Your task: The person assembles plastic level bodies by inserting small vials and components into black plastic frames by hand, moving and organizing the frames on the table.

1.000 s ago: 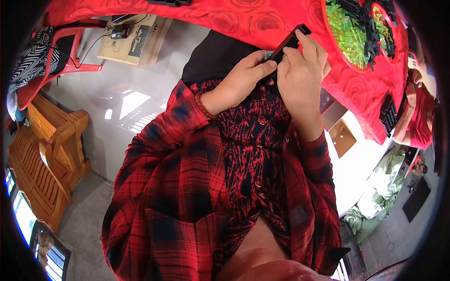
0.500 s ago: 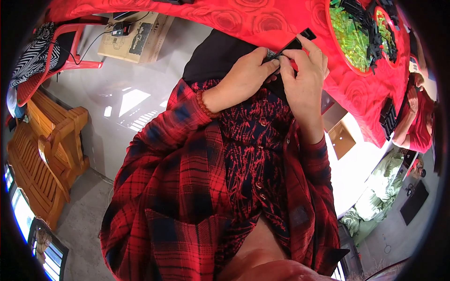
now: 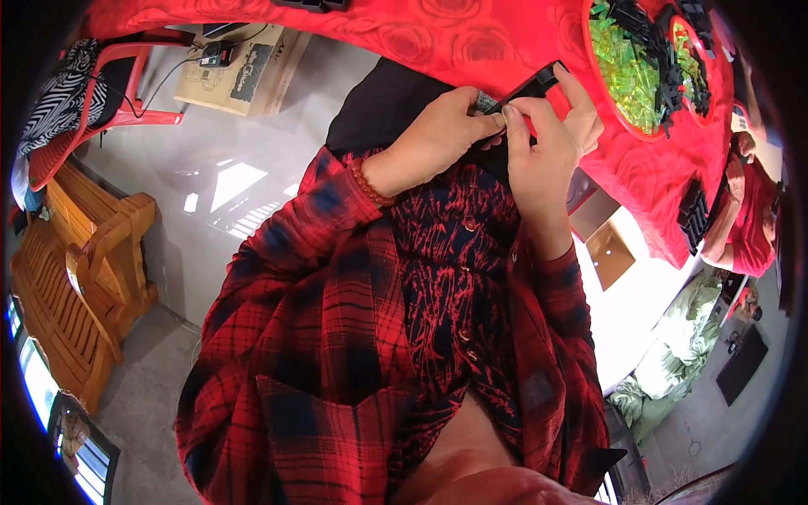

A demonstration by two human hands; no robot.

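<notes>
A long black plastic piece [image 3: 537,83] is held slantwise in front of my body, close to the red tablecloth's edge. My left hand [image 3: 436,136], a beaded bracelet at its wrist, grips the lower end between thumb and fingers. Against the piece, my right hand [image 3: 545,145] pinches with thumb and index finger near the left thumb, while its other fingers bend around the upper end. A small greyish, speckled thing [image 3: 486,102] shows beside the left fingers; its kind is unclear. Whatever lies between the fingertips is hidden.
The table's red rose-patterned cloth [image 3: 471,42] carries a round orange-rimmed tray [image 3: 590,46] of yellow-green and black pieces, a smaller one beside it, and black parts [image 3: 693,210]. Another person [image 3: 752,215] sits at the right. Leftward are a cardboard box [image 3: 227,80], red chair [image 3: 126,80] and wooden bench [image 3: 76,286].
The black piece's upper end has shifted slightly right and down, along with my right hand. Its index finger has moved too. My left hand stays nearly in place, still gripping.
</notes>
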